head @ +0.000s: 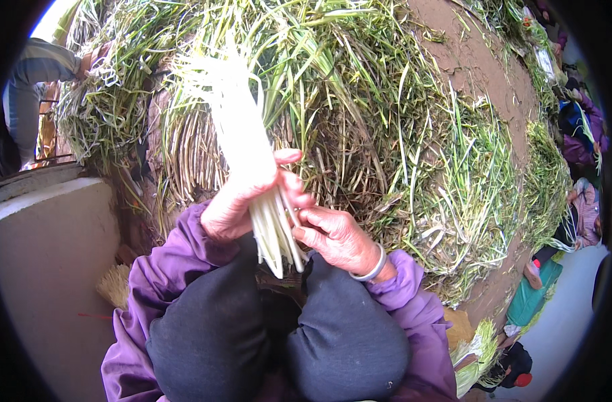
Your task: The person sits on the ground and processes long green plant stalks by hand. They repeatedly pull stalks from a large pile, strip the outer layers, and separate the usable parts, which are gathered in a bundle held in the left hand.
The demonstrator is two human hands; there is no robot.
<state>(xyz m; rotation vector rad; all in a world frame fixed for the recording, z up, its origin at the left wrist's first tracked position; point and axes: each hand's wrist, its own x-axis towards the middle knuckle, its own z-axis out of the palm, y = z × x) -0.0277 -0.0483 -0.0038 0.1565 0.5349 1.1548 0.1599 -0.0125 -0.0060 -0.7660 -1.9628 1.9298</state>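
Note:
A bundle of long pale stalks with green leaves (273, 226), perhaps garlic sprouts, lies across my left hand (240, 201), whose fingers wrap around it. Bright light washes out its upper part. Close against the bundle's right side is my right hand (341, 238), thumb and forefinger pinched together near the stalks; whether a stalk is between them cannot be made out. A pale bracelet (373, 266) circles my right wrist. The cut or root ends point down between my knees. Beyond my hands spreads a heap of green leafy stalks (346, 90), with a row of pale stems (193, 156) at its left.
A low pale wall (54, 241) stands at the left, with a bristly broom-like bundle (114, 286) beside it. Another person's arm (49, 60) reaches in at the upper left. Several people sit along the right edge, near a green cloth or sack (534, 291) and more leafy heaps (547, 181).

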